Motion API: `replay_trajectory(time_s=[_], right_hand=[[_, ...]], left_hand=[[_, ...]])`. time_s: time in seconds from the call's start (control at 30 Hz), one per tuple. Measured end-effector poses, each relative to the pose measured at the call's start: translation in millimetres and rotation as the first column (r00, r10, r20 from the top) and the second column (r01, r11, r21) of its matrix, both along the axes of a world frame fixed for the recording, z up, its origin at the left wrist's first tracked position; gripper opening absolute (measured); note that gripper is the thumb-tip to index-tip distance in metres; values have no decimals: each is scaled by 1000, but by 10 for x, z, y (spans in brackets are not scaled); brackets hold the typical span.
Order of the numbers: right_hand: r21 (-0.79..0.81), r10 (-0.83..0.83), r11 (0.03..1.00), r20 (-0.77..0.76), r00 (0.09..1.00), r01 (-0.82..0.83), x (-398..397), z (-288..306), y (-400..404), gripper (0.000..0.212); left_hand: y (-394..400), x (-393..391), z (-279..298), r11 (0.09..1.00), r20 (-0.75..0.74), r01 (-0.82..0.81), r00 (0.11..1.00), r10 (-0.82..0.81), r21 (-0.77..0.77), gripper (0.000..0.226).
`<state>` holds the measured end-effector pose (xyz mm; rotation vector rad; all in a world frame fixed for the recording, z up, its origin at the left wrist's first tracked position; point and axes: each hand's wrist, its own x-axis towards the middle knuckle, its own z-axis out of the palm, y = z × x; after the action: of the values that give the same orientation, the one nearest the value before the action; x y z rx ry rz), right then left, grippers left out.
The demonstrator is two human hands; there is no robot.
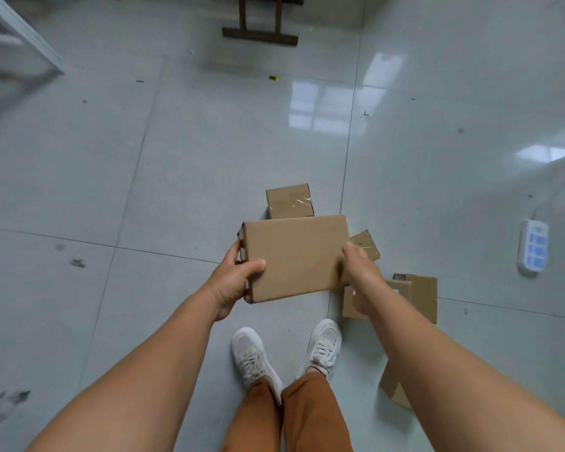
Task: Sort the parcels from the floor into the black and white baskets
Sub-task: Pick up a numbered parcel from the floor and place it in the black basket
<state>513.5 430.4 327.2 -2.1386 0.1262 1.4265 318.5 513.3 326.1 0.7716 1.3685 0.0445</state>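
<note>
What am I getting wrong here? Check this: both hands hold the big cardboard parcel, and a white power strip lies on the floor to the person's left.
The side is wrong. The head view shows the white power strip on the floor to the person's right. The rest stands: the left hand and right hand hold the big cardboard parcel.
</note>
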Motion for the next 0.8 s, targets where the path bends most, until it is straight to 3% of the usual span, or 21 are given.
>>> replay_trajectory(time_s=[0.2,0.27,0.37,0.47,0.67,0.8], right_hand=[[50,-42,998,32,999,40,-110,716,56,43],[65,-61,996,26,998,59,-188,893,66,48],[126,-70,990,37,997,65,-333,1257,139,56],[162,-71,985,44,997,63,-412,1552,224,84],[294,-60,954,-2,998,58,-575,2080,317,64],[357,-36,932,-59,998,54,-689,2382,333,52]], left_hand=[[152,-89,707,995,-6,-8,1000,9,95,28],[215,-136,957,993,-12,-54,998,55,104,37],[300,-247,1268,986,-37,-109,993,114,125,70],[357,-394,1550,966,-34,-198,978,206,166,78],[288,-643,2043,903,110,-360,933,343,237,54],[176,-821,2283,843,162,-478,878,450,246,57]])
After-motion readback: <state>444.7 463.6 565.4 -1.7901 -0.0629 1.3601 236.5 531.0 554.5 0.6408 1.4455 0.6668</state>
